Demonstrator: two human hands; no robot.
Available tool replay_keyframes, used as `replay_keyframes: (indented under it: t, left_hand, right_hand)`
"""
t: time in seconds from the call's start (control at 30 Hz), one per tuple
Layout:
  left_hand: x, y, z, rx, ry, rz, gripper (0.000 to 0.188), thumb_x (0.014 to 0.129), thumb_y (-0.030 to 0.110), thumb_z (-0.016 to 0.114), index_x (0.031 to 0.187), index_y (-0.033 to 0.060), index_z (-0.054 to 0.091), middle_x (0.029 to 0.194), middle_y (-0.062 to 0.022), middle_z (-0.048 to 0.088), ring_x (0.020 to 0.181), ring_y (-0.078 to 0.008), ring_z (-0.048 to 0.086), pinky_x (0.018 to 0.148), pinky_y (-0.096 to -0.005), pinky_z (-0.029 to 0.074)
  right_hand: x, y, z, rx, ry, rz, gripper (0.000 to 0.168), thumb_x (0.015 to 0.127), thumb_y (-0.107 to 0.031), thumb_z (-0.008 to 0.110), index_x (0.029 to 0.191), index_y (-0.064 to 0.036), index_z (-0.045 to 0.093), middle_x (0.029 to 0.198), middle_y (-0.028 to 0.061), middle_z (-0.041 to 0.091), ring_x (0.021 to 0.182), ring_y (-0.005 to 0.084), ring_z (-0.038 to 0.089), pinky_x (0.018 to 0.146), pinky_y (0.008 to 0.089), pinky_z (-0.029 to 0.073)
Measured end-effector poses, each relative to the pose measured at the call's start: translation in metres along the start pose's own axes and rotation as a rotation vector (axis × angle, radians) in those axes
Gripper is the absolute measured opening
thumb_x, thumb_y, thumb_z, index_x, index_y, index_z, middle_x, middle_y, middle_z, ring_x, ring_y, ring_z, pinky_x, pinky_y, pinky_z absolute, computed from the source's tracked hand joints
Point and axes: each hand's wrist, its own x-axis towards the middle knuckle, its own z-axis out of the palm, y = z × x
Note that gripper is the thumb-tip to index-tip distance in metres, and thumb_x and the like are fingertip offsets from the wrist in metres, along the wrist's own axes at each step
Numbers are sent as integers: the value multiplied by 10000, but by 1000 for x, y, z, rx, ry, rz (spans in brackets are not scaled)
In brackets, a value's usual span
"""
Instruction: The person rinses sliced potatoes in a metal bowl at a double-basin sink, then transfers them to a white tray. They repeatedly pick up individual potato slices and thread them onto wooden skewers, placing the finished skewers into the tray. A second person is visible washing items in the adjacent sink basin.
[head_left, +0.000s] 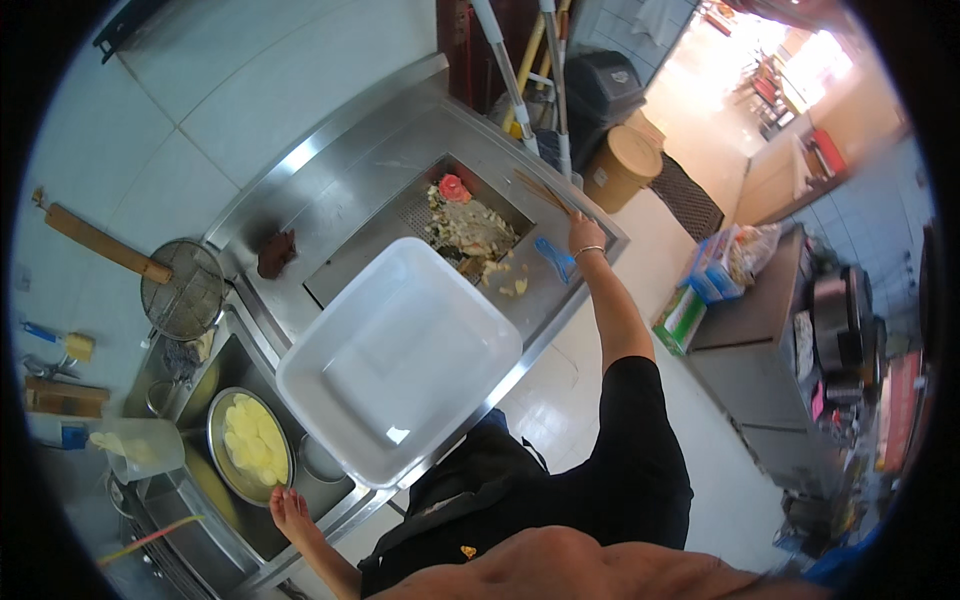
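My right hand (587, 234), with a bracelet at the wrist, holds the ends of a pair of wooden chopsticks (541, 190) at the counter's right edge. Close to it lies a blue plastic peeler (555, 259). My left hand (291, 508) is at the near rim of a round metal bowl (214, 442) in the sink; whether it grips the rim is unclear. Pale yellow slices, apparently potato, (255, 441) fill the bowl. Between my hands a white plastic tub (405, 352) rests on the steel counter, hiding part of a perforated basin (416, 217).
Food scraps (476, 231) and a red piece (454, 188) lie in the basin. A wire strainer (184, 296) leans beside the sink (315, 510). Left of it stands a translucent container (154, 450). Mop handles (517, 90) and a lidded tan bucket (622, 169) stand beyond the counter.
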Motion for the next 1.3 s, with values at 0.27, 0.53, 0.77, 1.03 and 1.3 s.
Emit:
replay_keyframes:
  t: [0.27, 0.53, 0.77, 1.03, 1.3]
  left_hand:
    - [-49, -11, 31, 56, 73, 1, 210, 881, 90, 544, 1089, 102, 521, 1025, 1, 544, 909, -105, 543, 790, -241, 459]
    - [-62, -22, 67, 35, 76, -41, 239, 874, 98, 551, 1111, 93, 519, 1081, -9, 522, 922, -125, 541, 786, -245, 451]
    - [-62, -41, 45, -45, 107, -76, 288, 851, 91, 592, 1130, 58, 527, 1116, -51, 520, 966, -201, 576, 817, -298, 468]
    - [-95, -75, -42, -189, 55, -143, 236, 855, 54, 558, 1089, 36, 534, 1039, -49, 537, 906, -167, 575, 778, -274, 467]
    - [-134, -100, -230, -216, 279, -105, 193, 874, 80, 546, 1064, 43, 558, 979, -30, 558, 830, -134, 584, 694, -223, 473]
  right_hand:
    - [71, 20, 77, -211, 69, -154, 225, 894, -207, 410, 982, -75, 569, 908, 116, 646, 886, 279, 623, 669, 414, 527]
    - [71, 30, 75, -19, 0, -139, 218, 885, -211, 434, 976, -61, 564, 949, 147, 611, 855, 322, 626, 691, 439, 512]
    - [45, 12, -18, 161, 211, -427, 241, 857, -100, 448, 1055, 9, 532, 1030, 202, 545, 918, 398, 554, 702, 435, 469]
    - [-179, -165, -151, 403, -206, -1004, 170, 890, -195, 483, 976, -66, 552, 696, 196, 582, 669, 378, 583, 589, 466, 454]
    - [-360, -288, -151, 935, -691, -813, 204, 931, -263, 467, 942, -72, 538, 561, 8, 417, 467, 102, 412, 434, 247, 354]
